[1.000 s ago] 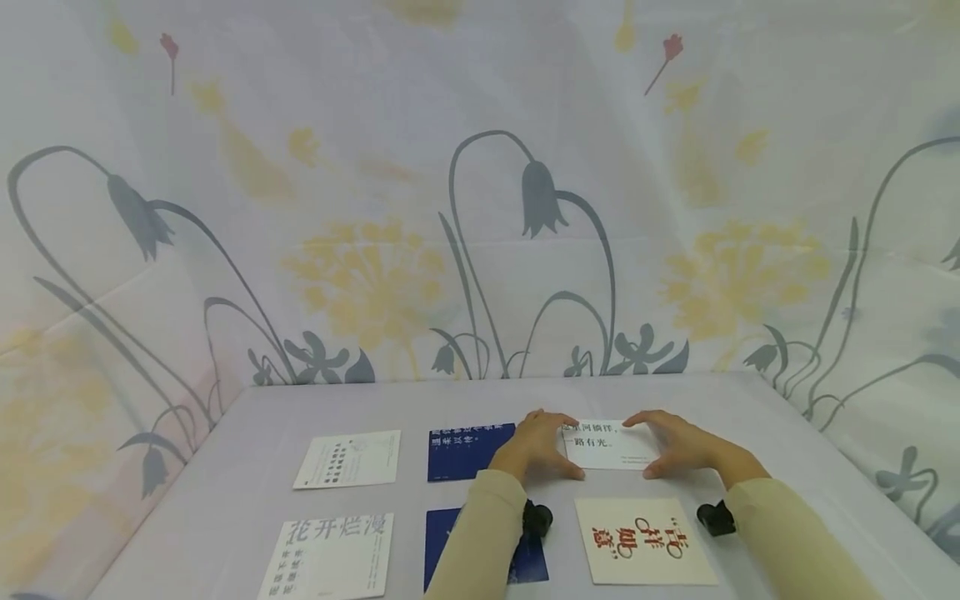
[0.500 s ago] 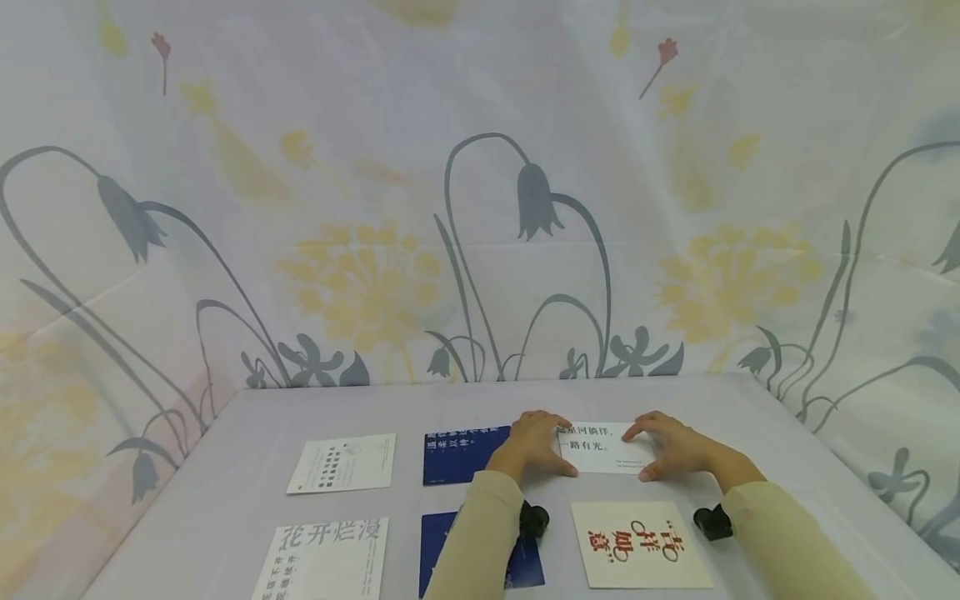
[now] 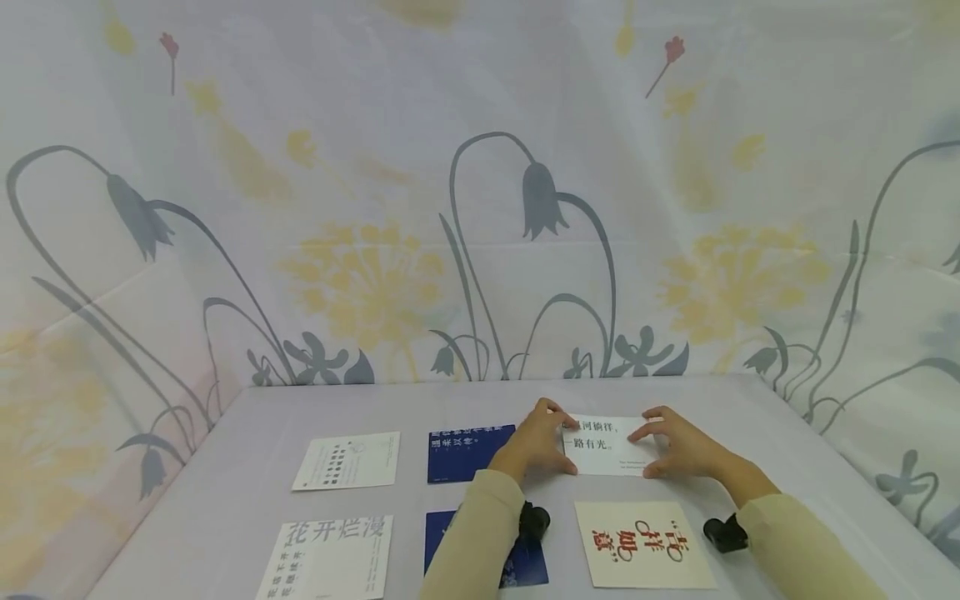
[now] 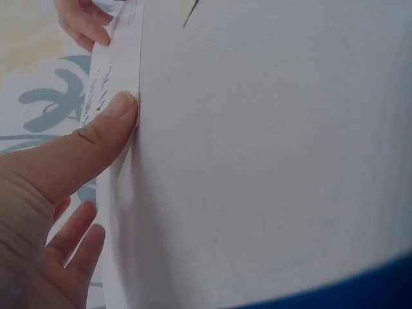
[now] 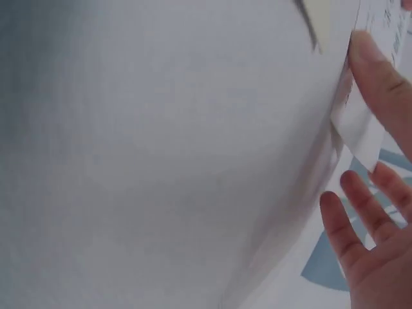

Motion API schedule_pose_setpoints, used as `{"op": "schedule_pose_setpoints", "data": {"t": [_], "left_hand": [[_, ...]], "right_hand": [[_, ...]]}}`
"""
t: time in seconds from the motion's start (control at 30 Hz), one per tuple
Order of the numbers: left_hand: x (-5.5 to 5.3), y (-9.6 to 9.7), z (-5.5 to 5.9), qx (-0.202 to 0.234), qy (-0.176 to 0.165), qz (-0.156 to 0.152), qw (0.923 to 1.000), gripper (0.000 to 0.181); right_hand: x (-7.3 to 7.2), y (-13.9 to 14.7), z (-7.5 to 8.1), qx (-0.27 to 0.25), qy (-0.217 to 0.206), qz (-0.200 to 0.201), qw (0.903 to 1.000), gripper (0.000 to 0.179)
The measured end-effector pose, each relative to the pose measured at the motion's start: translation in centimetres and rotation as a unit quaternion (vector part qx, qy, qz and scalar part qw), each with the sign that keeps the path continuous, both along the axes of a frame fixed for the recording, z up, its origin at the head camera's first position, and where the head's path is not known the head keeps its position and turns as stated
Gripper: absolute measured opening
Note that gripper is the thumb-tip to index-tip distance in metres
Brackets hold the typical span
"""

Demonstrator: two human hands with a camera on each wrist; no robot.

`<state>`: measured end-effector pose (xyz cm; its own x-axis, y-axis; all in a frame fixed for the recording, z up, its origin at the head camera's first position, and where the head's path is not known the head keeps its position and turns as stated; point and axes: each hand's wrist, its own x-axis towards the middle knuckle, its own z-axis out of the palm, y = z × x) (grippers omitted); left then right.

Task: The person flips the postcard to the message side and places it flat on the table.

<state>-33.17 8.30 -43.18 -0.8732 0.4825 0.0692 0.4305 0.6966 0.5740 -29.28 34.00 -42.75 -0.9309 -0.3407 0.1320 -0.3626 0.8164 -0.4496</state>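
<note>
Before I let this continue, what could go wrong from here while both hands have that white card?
The white card, held only near its ends, might bend or slip if the left hand and right hand move unevenly. The left sleeve passes over the nearer blue card, so lowering it could drag that card.

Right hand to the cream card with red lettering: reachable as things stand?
Probably yes: nothing covers the cream card, which lies nearer the person than the right hand. That hand would likely have to let go of the white card first.
</note>
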Motion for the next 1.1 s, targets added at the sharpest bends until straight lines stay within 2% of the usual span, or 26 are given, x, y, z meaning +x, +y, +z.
{"op": "schedule_pose_setpoints", "data": {"t": [0.17,0.37,0.67,0.93,1.1], "left_hand": [[0.3,0.2,0.1,0.035,-0.026,0.002,0.9990,0.062],[0.5,0.4,0.0,0.075,-0.043,0.013,0.9962,0.063],[0.5,0.3,-0.5,0.132,-0.057,0.024,0.9893,0.063],[0.7,0.0,-0.1,0.177,-0.036,0.020,0.9834,0.064],[1.0,0.0,0.0,0.208,-0.030,0.025,0.9773,0.065]], "right_hand": [[0.4,-0.4,0.2,-0.032,-0.024,-0.026,0.9989,0.044],[0.9,-0.6,0.4,-0.038,0.024,-0.032,0.9985,0.034],[1.4,-0.9,0.2,-0.041,0.055,-0.058,0.9959,0.036],[2.0,-1.1,0.7,-0.042,0.092,-0.068,0.9926,0.037],[2.1,-1.1,0.7,-0.057,0.098,-0.085,0.9899,0.035]]}}
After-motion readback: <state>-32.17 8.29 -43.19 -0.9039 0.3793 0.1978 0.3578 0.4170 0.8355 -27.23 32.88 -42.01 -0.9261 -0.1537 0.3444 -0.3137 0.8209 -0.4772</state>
